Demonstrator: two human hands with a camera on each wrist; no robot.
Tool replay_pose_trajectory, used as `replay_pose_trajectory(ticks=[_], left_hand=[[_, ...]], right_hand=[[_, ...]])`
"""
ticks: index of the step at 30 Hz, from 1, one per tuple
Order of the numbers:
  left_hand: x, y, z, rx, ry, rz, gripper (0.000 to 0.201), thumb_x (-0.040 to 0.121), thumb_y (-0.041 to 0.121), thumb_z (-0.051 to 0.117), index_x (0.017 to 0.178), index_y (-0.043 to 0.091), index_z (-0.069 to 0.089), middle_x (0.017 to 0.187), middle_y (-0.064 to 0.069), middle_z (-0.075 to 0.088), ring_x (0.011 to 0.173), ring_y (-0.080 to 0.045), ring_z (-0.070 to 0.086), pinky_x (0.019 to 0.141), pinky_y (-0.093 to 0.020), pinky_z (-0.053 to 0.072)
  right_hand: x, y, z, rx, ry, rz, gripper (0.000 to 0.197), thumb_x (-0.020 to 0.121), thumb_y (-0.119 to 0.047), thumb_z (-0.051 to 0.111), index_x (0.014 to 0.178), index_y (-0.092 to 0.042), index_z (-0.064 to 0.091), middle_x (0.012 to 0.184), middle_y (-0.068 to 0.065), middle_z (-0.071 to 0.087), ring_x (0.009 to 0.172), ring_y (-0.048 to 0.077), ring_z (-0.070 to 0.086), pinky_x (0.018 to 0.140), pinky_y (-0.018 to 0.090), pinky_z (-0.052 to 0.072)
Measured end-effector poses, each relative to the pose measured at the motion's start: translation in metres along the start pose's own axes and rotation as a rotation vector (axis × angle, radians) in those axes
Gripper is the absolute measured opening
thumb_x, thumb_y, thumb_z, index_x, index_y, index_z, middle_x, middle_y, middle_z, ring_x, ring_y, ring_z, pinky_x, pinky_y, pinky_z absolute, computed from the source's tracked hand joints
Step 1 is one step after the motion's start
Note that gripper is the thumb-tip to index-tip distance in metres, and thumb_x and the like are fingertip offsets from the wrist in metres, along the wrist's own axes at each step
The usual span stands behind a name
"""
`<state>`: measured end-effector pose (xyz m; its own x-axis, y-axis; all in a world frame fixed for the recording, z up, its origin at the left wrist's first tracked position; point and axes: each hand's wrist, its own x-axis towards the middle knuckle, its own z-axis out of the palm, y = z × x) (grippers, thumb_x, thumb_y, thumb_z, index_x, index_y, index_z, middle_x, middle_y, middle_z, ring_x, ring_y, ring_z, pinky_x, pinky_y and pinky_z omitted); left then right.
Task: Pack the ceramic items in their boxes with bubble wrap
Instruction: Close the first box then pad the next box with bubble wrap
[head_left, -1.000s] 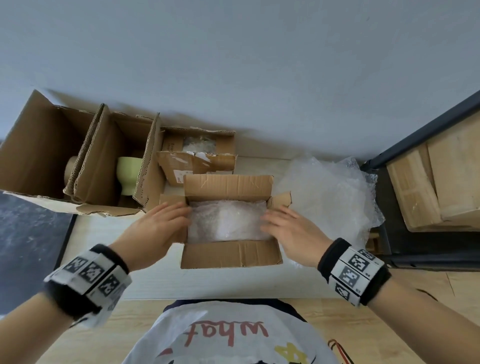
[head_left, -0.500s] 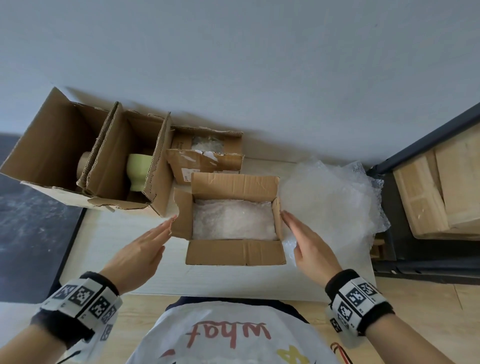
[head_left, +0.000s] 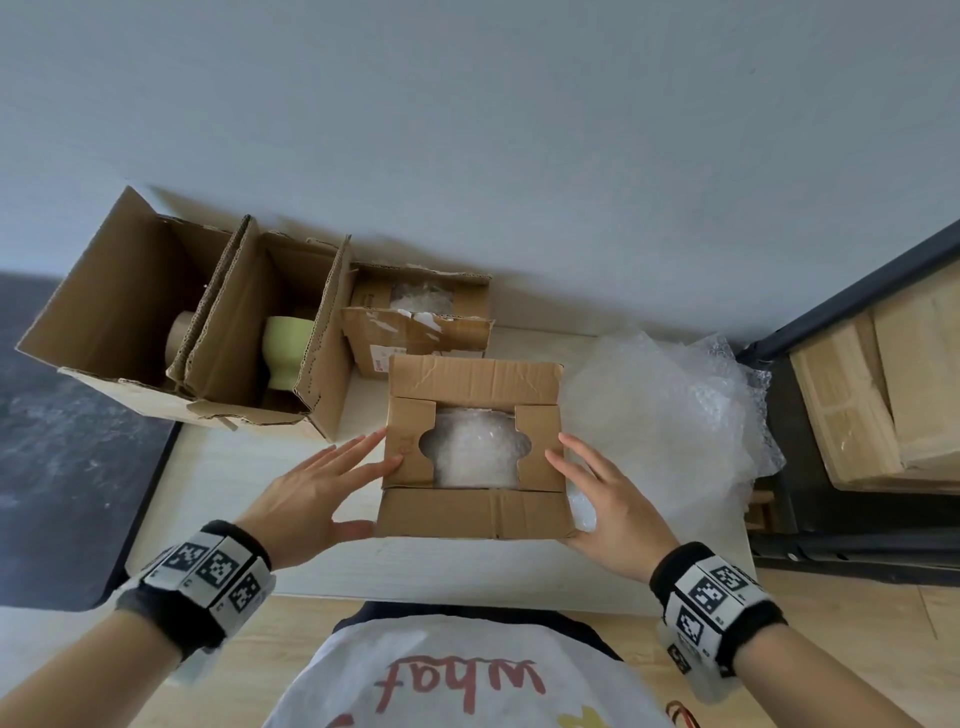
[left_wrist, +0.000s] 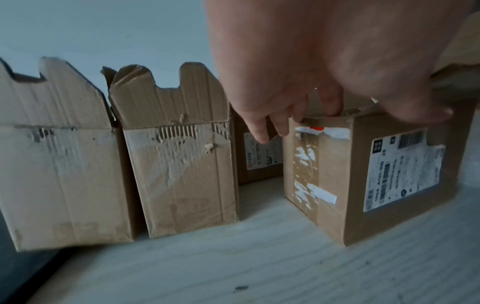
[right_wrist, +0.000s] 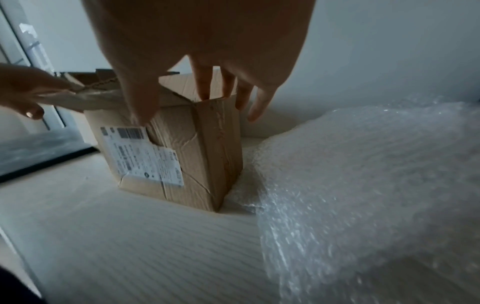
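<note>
Surface: a pale table (head_left: 249, 467) against a plain grey wall, with a wooden floor below
Front box: the small box (head_left: 475, 512) stands at the table's near middle; its two side flaps are folded in over a bundle in bubble wrap (head_left: 475, 452), probably the ceramic item, so it cannot shift
Left hand (head_left: 311, 488): fingers straight and spread, pressing the left flap flat
Right hand (head_left: 608, 499): fingers straight, holding the right flap down
Loose wrap: a sheet (head_left: 665, 415) lies just right of the box, ready for the next item
Still to pack: a green cup (head_left: 288, 353) waits unwrapped in a tall box (head_left: 311, 384) at the back left
</note>
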<state>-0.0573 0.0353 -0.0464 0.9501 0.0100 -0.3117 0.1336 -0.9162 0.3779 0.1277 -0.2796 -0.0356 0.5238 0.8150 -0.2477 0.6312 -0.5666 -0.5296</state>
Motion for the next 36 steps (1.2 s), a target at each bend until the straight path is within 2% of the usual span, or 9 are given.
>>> replay_pose_trajectory(ticks=[5, 8, 11, 14, 17, 20, 25, 31, 36], left_hand=[[0.006, 0.015, -0.008, -0.259, 0.215, -0.089, 0.031, 0.088, 0.046, 0.055, 0.114, 0.034, 0.066, 0.144, 0.021, 0.036, 0.128, -0.008, 0.044, 0.096, -0.03, 0.044], [0.017, 0.021, -0.006, -0.399, 0.358, -0.195, 0.014, 0.081, 0.022, 0.073, 0.096, 0.021, 0.071, 0.13, 0.011, 0.057, 0.105, -0.018, 0.063, 0.082, -0.024, 0.046], [0.026, 0.019, -0.006, -0.632, 0.324, -0.306, 0.052, 0.075, 0.017, 0.078, 0.123, 0.017, 0.055, 0.128, 0.002, 0.057, 0.109, -0.015, 0.057, 0.089, -0.022, 0.044], [0.037, 0.013, -0.018, -0.778, 0.177, -0.346, 0.102, 0.07, 0.012, 0.081, 0.148, 0.027, 0.016, 0.15, 0.0, 0.031, 0.121, -0.016, 0.045, 0.099, -0.031, 0.041], [0.052, 0.013, -0.037, -0.803, 0.005, -0.279, 0.135, 0.067, 0.007, 0.083, 0.136, 0.057, -0.021, 0.158, 0.006, 0.009, 0.132, -0.022, 0.038, 0.105, -0.036, 0.037], [0.065, 0.016, -0.047, -0.75, -0.062, -0.25, 0.14, 0.064, 0.002, 0.084, 0.133, 0.059, -0.025, 0.158, -0.001, 0.01, 0.137, -0.023, 0.034, 0.107, -0.037, 0.036], [0.054, 0.014, -0.046, -0.625, 0.055, -0.243, 0.099, 0.07, 0.013, 0.082, 0.138, 0.042, 0.016, 0.151, 0.002, 0.029, 0.117, -0.016, 0.052, 0.098, -0.031, 0.047], [0.03, 0.022, -0.018, -0.64, 0.054, -0.305, 0.044, 0.095, 0.023, 0.053, 0.117, 0.059, 0.04, 0.115, 0.005, 0.065, 0.091, -0.015, 0.067, 0.081, -0.036, 0.056], [0.023, 0.031, -0.003, -0.695, 0.127, -0.369, 0.048, 0.098, 0.022, 0.047, 0.119, 0.063, 0.037, 0.108, -0.002, 0.067, 0.079, -0.026, 0.063, 0.081, -0.041, 0.052]], right_hand=[[0.015, -0.004, -0.009, 0.089, 0.138, 0.038, 0.056, 0.088, -0.043, 0.06, 0.136, -0.018, 0.047, 0.136, -0.01, 0.044, 0.126, 0.005, 0.04, 0.1, 0.018, 0.034], [0.025, -0.007, -0.012, 0.097, 0.155, 0.073, 0.058, 0.087, -0.035, 0.065, 0.137, -0.017, 0.043, 0.126, -0.005, 0.048, 0.117, 0.009, 0.047, 0.088, 0.014, 0.038], [0.032, -0.007, -0.011, 0.128, 0.171, 0.109, 0.074, 0.08, -0.029, 0.074, 0.141, -0.016, 0.035, 0.125, -0.001, 0.047, 0.114, 0.013, 0.05, 0.085, 0.016, 0.041], [0.042, -0.002, -0.015, 0.245, 0.149, 0.214, 0.103, 0.07, -0.028, 0.082, 0.148, -0.015, 0.016, 0.148, 0.001, 0.029, 0.136, 0.014, 0.031, 0.106, 0.02, 0.027], [0.057, 0.002, -0.023, 0.359, 0.047, 0.283, 0.131, 0.06, -0.026, 0.089, 0.151, -0.02, -0.004, 0.158, -0.002, 0.006, 0.144, 0.012, 0.01, 0.116, 0.029, 0.017], [0.064, 0.003, -0.028, 0.496, -0.022, 0.277, 0.139, 0.056, -0.016, 0.091, 0.15, -0.026, -0.011, 0.158, -0.002, 0.013, 0.143, 0.01, 0.013, 0.114, 0.03, 0.02], [0.055, 0.004, -0.02, 0.587, 0.075, 0.258, 0.105, 0.06, -0.009, 0.088, 0.14, -0.035, 0.025, 0.141, -0.003, 0.039, 0.133, 0.013, 0.035, 0.106, 0.032, 0.035], [0.039, 0.002, -0.005, 0.598, 0.077, 0.209, 0.046, 0.082, -0.018, 0.073, 0.116, -0.037, 0.05, 0.127, -0.012, 0.05, 0.12, 0.02, 0.052, 0.099, 0.032, 0.046], [0.029, 0.001, 0.001, 0.585, -0.013, 0.241, 0.074, 0.071, -0.039, 0.078, 0.135, -0.035, 0.042, 0.135, -0.018, 0.041, 0.125, 0.006, 0.041, 0.102, 0.023, 0.04]])
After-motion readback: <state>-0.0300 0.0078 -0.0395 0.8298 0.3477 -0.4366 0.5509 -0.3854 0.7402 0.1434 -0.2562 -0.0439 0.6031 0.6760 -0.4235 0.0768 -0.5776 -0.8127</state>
